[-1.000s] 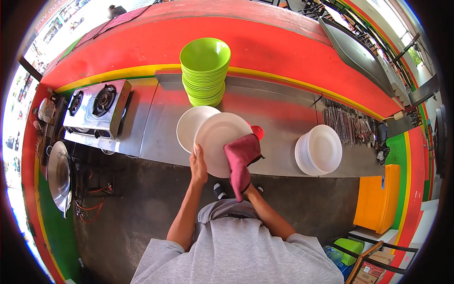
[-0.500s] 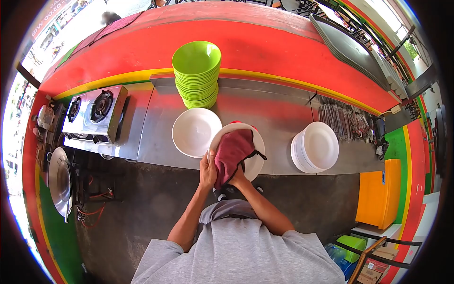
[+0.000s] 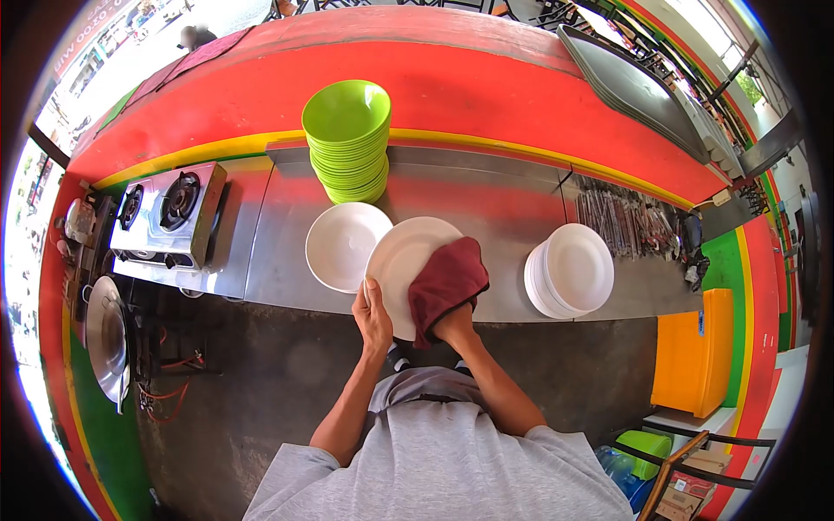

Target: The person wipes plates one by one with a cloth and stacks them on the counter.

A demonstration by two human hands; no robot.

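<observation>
A white plate (image 3: 397,262) is tilted up in front of me above the counter's front edge. My left hand (image 3: 373,318) grips its left rim, thumb on the inner face. Against the plate's right side lies a maroon cloth (image 3: 449,282), dark along its edge. My right hand (image 3: 454,322) has hold of this cloth from below, its fingers mostly hidden by the fabric. Just left of the plate, a white bowl (image 3: 346,246) rests on the counter. Behind it rises a tall stack of green bowls (image 3: 347,139).
On the steel counter (image 3: 486,200), a stack of white plates (image 3: 578,269) stands to the right, near bundled wrapped utensils (image 3: 621,217). A two-burner gas stove (image 3: 169,213) is at left, with a wok (image 3: 108,343) below. Grey trays (image 3: 634,91) lie on the red ledge.
The cloth has moved from the plate's middle to its right side, baring more of the left face. My right hand has gone rightward with it; my left hand still grips the rim.
</observation>
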